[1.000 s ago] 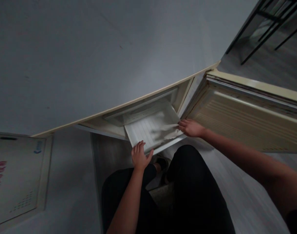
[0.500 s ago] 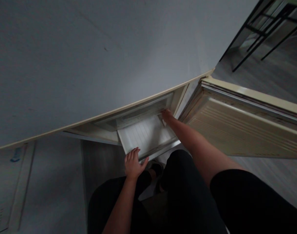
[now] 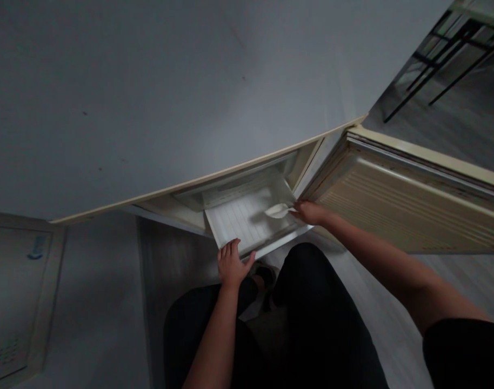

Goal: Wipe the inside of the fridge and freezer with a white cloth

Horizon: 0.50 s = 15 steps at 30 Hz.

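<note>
In the head view, a shallow white drawer [image 3: 237, 219] with a ribbed bottom is pulled partway out of an opened refrigerator compartment. At its front left corner my left hand [image 3: 233, 263] grips the rim, fingers over the edge and thumb apart along the front. My right hand [image 3: 309, 212] is closed around the handle of a small white scoop [image 3: 278, 210] above the drawer's right side. The scoop's pale, tapered blade points left. Its handle end is hidden in my fingers.
An opened cream door [image 3: 413, 200] with a ribbed inner panel stands to the right. The large pale appliance surface [image 3: 214, 92] fills the upper view. My knees [image 3: 312, 275] are close to the drawer. A dark-legged stool or table [image 3: 441, 59] stands at the upper right.
My right hand has drawn back from inside the compartment toward the right, bringing the white scoop into clear view. My left hand stays at the drawer's corner. The view has shifted slightly.
</note>
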Each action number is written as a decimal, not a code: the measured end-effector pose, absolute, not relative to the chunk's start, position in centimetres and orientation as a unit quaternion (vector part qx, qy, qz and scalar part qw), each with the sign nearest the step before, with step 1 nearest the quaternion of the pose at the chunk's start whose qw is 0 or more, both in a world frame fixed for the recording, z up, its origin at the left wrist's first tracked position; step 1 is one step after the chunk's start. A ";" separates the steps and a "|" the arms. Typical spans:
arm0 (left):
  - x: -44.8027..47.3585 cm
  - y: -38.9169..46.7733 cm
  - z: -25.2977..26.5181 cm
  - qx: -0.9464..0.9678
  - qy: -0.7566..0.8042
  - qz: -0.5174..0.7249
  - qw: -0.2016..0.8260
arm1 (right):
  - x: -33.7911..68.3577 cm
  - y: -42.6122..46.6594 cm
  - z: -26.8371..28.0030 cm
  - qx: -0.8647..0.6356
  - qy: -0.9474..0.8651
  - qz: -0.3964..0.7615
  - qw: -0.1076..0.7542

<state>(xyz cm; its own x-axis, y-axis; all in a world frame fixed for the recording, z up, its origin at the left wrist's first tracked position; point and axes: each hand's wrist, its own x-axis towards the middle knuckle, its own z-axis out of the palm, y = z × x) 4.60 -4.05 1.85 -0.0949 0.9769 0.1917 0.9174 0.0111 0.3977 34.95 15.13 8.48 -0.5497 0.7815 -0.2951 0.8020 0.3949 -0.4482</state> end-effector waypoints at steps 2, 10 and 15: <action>4.7 -4.0 1.8 0.662 0.717 0.212 0.060 | 37.2 12.3 9.1 0.464 0.860 -0.211 0.004; 4.7 -4.0 1.4 0.675 0.713 0.187 0.041 | 39.4 8.8 4.5 0.670 0.622 -0.388 -0.114; 4.8 -4.0 1.7 0.675 0.718 0.165 0.036 | 36.7 12.2 1.0 0.728 0.365 -0.499 -0.297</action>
<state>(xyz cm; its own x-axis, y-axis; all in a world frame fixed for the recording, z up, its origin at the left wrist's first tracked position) 4.76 -3.95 1.75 -0.0869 0.9813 0.1719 0.9577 0.0347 0.2858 36.68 12.21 0.99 0.2369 0.8274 -0.5092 0.2348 -0.5574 -0.7964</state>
